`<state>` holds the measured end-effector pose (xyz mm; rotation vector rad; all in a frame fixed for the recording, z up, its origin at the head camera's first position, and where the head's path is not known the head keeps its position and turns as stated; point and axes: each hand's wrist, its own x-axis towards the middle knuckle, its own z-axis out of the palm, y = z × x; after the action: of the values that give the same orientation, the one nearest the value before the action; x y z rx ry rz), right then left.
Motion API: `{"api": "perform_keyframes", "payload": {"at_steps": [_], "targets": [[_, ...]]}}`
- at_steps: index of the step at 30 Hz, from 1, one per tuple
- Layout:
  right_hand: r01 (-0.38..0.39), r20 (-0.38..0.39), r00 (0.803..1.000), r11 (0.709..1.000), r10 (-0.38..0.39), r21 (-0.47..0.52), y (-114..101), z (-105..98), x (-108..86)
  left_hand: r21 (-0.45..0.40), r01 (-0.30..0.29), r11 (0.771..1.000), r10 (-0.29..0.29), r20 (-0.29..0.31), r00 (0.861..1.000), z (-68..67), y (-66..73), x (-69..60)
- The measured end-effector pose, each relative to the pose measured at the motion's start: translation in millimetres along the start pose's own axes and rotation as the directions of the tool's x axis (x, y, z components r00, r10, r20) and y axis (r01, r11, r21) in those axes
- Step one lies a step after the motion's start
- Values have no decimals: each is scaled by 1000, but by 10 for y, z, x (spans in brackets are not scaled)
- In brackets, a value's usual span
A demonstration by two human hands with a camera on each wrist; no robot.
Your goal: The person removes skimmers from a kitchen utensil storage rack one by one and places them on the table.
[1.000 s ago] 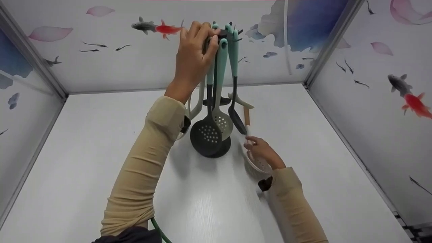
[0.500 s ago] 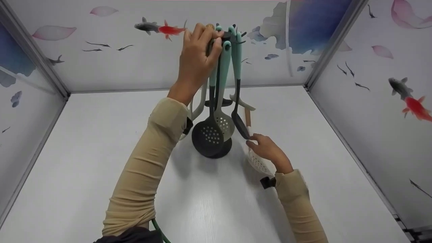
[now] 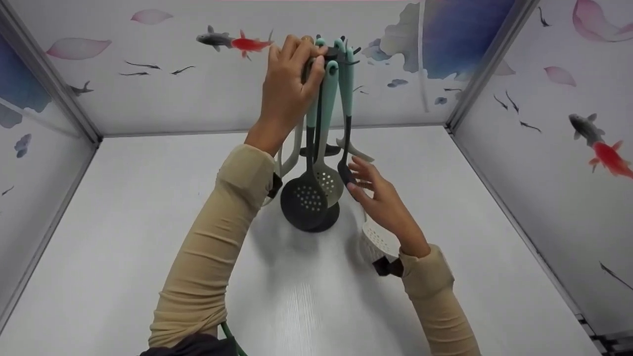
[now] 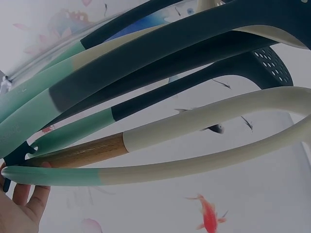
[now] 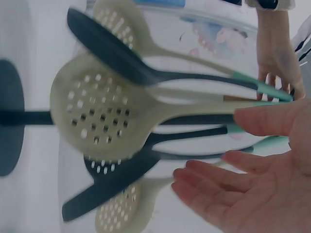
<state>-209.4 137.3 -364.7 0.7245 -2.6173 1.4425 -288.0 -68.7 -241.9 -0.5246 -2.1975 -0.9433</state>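
Plainly, the left hand [image 3: 289,81] sits near the top centre of the head view, fingers and thumb curled round the top of a black rack [image 3: 333,53]. Teal handles [image 3: 328,94] hang from the rack's hooks, and its round base shows at the centre, partly behind a black skimmer [image 3: 301,202]. Just right of that, a pale skimmer [image 3: 331,184] hangs partly covered by it.

The right hand [image 3: 383,200] is right of centre, with thumb and fingers spread and loosely extended, gripping nothing. It is right beside a dark utensil [image 3: 344,170] hanging on the rack's right side; whether skin meets it, I cannot tell. Below that hand, a white strainer [image 3: 378,240] is half hidden by the wrist, and whether it hangs or lies on the white surface [image 3: 158,198] is unclear.

Tan sleeves [image 3: 198,262] cover both forearms, rising from the lower edge of the frame. Behind everything, a pale wall [image 3: 198,104] carries painted fish and petals across the upper part
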Motion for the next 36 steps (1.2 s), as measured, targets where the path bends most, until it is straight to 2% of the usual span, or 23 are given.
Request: {"api": "perform_keyframes", "payload": {"at_steps": [4, 8, 17, 24, 28, 36], "targets": [[71, -10, 997, 992, -71, 104, -61, 91, 67, -3, -5, 1000, 5, -2, 1000, -3, 2, 3], [92, 4, 996, 978, -94, 189, -62, 190, 157, 1, -15, 1000, 15, -10, 1000, -3, -11, 2], [160, -34, 987, 921, -158, 355, 16, 364, 345, 0, -15, 1000, 15, -18, 1000, 6, -24, -5], [141, -38, 990, 909, -137, 393, 51, 404, 361, -8, -16, 1000, 16, -12, 1000, 9, -17, -3], [168, -64, 986, 895, -155, 413, 56, 398, 341, -10, -15, 1000, 15, -15, 1000, 12, -15, -4], [142, -157, 984, 917, -89, 373, 51, 381, 237, -16, -10, 1000, 10, -5, 1000, 12, -20, -9]]}}
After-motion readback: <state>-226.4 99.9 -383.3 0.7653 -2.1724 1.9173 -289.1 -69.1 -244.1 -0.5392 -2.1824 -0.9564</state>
